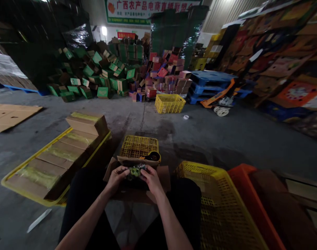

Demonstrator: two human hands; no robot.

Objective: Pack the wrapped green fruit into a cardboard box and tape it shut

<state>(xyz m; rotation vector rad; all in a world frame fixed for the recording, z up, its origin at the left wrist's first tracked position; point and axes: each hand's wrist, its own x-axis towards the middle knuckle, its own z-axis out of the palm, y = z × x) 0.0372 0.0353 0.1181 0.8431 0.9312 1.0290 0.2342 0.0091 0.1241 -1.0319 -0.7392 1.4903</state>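
Observation:
My left hand (118, 177) and my right hand (151, 178) each pinch one side of a small green pack (135, 171) that looks wrapped in shiny clear plastic. Its contents are too small and dark to make out. Both hands are just above an open cardboard box (163, 174), which sits between my knees with its flaps spread. Behind the box is a yellow plastic crate (139, 141) with a gridded face on top. A round black thing with a yellow-orange edge (153, 156), possibly a tape dispenser, rests at that crate's near right corner.
On my left, a yellow crate (7, 180) holds several taped cartons (55, 151). To the right stand another yellow crate (221, 187) and an orange-red crate (254, 194). Farther off are a yellow crate (170, 105), a pallet jack (218, 95), blue pallets (210, 77) and heaped green boxes (103, 92).

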